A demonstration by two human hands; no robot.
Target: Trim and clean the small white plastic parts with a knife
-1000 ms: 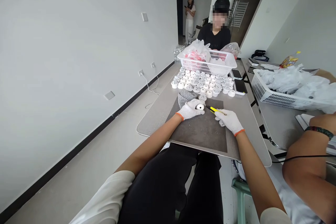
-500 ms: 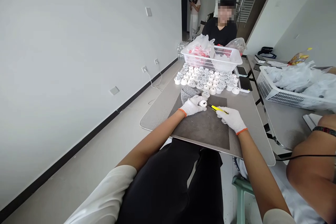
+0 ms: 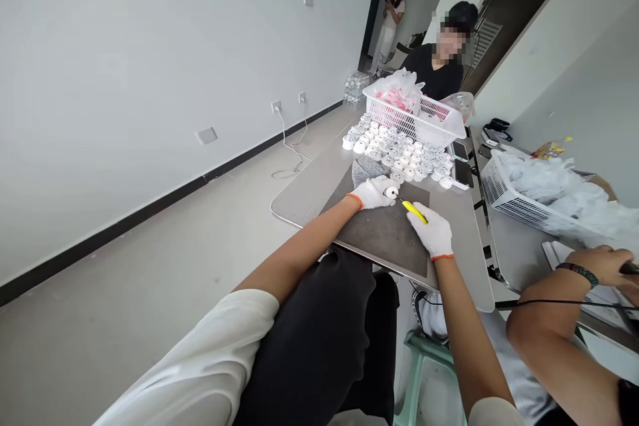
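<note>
My left hand, in a white glove with an orange cuff, grips a small round white plastic part with a dark hole facing me. In my gloved right hand is a yellow-handled utility knife. Its dark tip points at the hole; whether it touches the part I cannot tell. Both hands are over a dark mat on the table. A grey cloth lies just beyond my left hand. Rows of similar white round parts stand behind it.
A white basket with bagged pink-and-white items stands at the table's far end, beside phones. On the right table, another basket holds plastic bags. A co-worker's arm is close on my right, above a green stool. Another person sits opposite.
My view has tilted and shifted. The knife handle now points more steeply toward me, with its tip still at the white part. The co-worker's hand on the right has come into view.
</note>
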